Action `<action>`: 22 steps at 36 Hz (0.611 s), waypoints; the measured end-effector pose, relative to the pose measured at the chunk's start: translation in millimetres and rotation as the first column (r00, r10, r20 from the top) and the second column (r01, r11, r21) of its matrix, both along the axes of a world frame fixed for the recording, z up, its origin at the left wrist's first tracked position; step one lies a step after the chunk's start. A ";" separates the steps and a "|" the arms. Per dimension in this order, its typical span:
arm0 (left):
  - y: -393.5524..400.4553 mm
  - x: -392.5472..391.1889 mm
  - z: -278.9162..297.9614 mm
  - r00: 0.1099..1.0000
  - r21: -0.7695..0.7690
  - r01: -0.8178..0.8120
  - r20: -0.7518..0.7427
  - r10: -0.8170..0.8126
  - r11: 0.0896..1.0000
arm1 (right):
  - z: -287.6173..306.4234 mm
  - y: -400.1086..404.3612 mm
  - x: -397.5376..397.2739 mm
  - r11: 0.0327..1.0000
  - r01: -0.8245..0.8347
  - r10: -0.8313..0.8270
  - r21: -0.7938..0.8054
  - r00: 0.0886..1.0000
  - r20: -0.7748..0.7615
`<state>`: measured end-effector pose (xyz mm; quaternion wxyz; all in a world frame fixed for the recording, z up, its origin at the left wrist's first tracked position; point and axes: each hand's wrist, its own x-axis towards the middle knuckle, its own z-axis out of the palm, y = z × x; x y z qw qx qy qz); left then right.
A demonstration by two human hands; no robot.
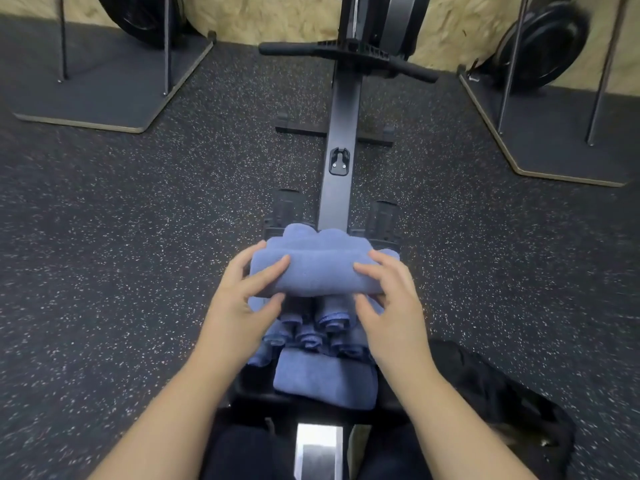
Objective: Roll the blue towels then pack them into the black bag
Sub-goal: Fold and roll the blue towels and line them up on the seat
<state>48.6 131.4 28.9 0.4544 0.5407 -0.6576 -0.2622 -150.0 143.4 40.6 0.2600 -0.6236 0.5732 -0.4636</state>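
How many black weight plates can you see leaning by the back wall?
2. One weight plate stands far left, the other weight plate far right. Both are cropped; more may be out of view.

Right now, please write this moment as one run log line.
step: rolling | left hand: grips blue towel | right hand: grips same towel | rolled towels: beneath | black bag: right, unpacked

From where I stand, no text, label, brand, number or sign can be read on anything in the room.
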 end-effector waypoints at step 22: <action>6.7 -0.8 -14.3 0.992 0.239 0.064 0.089 -0.087 0.969 | -8.6 4.2 -6.3 0.976 -0.009 0.067 0.220 0.963 -0.262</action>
